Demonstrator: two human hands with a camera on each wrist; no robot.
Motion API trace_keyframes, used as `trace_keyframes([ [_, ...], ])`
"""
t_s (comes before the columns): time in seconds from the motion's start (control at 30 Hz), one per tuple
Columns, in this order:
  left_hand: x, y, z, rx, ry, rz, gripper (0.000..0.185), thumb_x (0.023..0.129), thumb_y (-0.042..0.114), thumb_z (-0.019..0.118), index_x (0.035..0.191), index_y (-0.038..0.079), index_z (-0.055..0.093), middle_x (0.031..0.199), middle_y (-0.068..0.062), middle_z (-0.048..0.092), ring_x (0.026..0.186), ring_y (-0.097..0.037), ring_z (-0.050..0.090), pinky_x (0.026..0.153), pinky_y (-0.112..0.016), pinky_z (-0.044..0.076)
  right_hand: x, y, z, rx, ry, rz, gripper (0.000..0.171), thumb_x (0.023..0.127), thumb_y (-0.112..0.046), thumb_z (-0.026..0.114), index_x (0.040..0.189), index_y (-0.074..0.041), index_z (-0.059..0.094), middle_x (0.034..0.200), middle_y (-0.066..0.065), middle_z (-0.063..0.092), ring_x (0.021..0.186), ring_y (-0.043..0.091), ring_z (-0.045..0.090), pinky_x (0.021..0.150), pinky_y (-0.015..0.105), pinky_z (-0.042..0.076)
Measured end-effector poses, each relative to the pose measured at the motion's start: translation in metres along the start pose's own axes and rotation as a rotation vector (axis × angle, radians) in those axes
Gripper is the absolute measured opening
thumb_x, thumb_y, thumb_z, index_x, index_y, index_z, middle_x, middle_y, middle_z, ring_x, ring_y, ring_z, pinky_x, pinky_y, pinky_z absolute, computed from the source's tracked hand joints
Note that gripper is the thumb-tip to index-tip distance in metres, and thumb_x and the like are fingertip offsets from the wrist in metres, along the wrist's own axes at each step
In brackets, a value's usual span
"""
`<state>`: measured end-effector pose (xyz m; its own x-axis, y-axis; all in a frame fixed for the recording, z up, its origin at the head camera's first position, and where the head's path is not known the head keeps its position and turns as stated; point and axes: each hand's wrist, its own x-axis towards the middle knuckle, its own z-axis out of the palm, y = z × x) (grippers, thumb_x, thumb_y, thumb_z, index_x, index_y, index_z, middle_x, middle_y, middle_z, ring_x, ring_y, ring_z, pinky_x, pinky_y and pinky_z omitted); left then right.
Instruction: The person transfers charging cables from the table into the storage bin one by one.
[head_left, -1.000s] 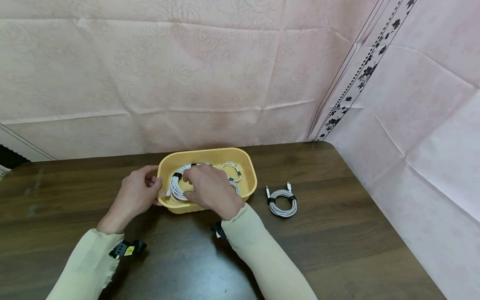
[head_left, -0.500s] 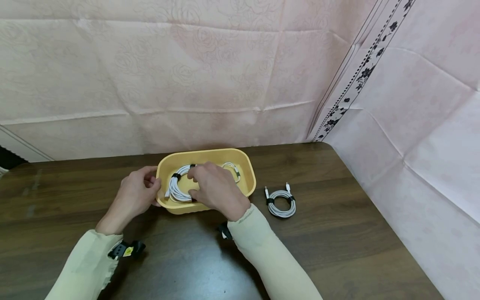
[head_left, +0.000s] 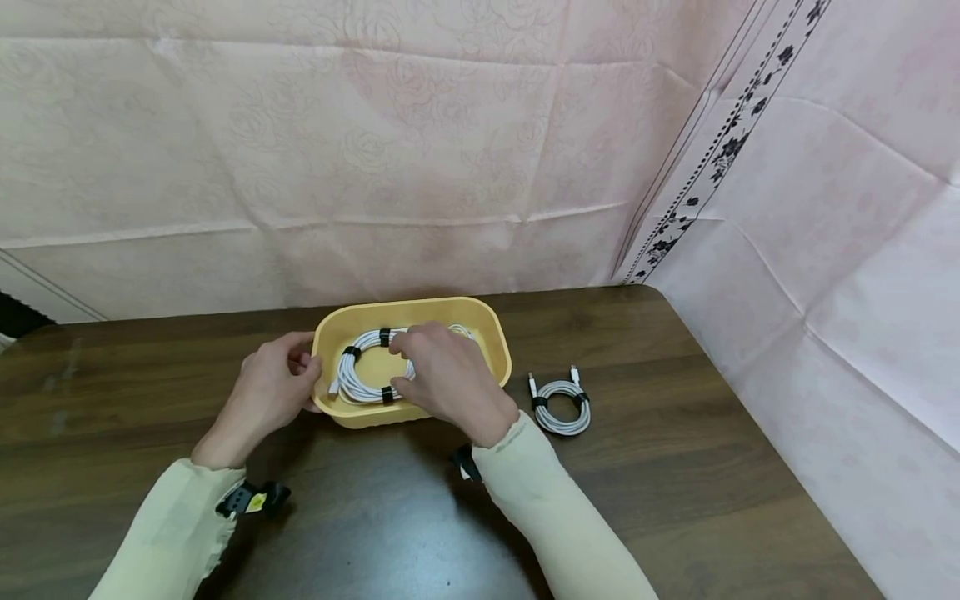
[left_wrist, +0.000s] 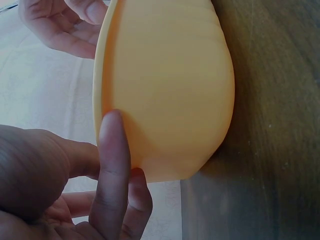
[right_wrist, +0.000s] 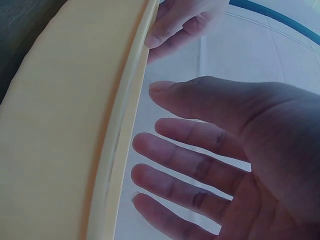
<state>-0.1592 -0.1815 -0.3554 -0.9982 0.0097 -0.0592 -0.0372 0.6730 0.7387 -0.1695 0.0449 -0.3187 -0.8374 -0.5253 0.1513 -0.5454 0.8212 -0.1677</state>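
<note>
A pale pink sheet (head_left: 375,150) with a faint rose pattern hangs as the backdrop, creased in long horizontal folds. At the right a second pink sheet (head_left: 847,275) meets it at an angle, and a strip of black floral border (head_left: 720,150) runs down the join.

Below them lies a dark brown wooden table (head_left: 675,500), its grain running left to right and its far right corner rounded.

Near the far edge of the table, about midway across, stands a yellow oval tub (head_left: 498,342). Inside it, toward its left half, lies a coiled white cable (head_left: 360,379) bound with short black ties. A second coiled white cable (head_left: 561,406), also tied in black, lies flat on the table just to the right of the tub, apart from it.

The left hand (head_left: 273,392) grips the tub's left end; in the left wrist view one finger lies straight against the outer wall while the others curl below it, and the thumb sits at the rim. The right hand (head_left: 450,375) reaches over the tub's near rim and covers its right half. The right wrist view shows its fingers (right_wrist: 180,160) straight and spread, holding nothing. Both arms wear cream sleeves (head_left: 555,517), with a black strap (head_left: 251,497) at each wrist.
</note>
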Motion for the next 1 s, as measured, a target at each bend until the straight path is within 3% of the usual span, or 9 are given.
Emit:
trace_keyframes([
  [0.37, 0.001, 0.0, 0.001, 0.003, 0.005, -0.003, 0.049, 0.102, 0.01, 0.052, 0.147, -0.009, 0.044, 0.105, -0.022, 0.059, 0.068, -0.017, 0.064, 0.055, -0.028, 0.061, -0.007, 0.009, -0.003, 0.014, 0.006, -0.011, 0.031, 0.088, -0.026, 0.077, 0.118, -0.021, 0.075, 0.112, -0.005, 0.074, 0.107, 0.018, 0.067, 0.079, 0.038, 0.06],
  [0.6, 0.0, 0.0, 0.0, 0.011, 0.013, 0.002, 0.049, 0.102, 0.01, 0.051, 0.147, -0.009, 0.044, 0.105, -0.022, 0.059, 0.069, -0.017, 0.064, 0.053, -0.025, 0.059, -0.013, 0.015, -0.006, 0.005, 0.034, -0.009, 0.03, 0.087, -0.026, 0.078, 0.116, -0.02, 0.075, 0.106, -0.004, 0.073, 0.103, 0.017, 0.067, 0.071, 0.036, 0.059],
  [1.0, 0.0, 0.001, 0.001, 0.012, 0.008, -0.007, 0.05, 0.103, 0.011, 0.051, 0.148, -0.009, 0.042, 0.105, -0.022, 0.059, 0.07, -0.017, 0.064, 0.054, -0.026, 0.06, -0.022, 0.024, -0.008, -0.003, 0.072, -0.024, 0.029, 0.086, -0.025, 0.08, 0.114, -0.019, 0.075, 0.102, -0.005, 0.072, 0.099, 0.014, 0.066, 0.07, 0.03, 0.058],
])
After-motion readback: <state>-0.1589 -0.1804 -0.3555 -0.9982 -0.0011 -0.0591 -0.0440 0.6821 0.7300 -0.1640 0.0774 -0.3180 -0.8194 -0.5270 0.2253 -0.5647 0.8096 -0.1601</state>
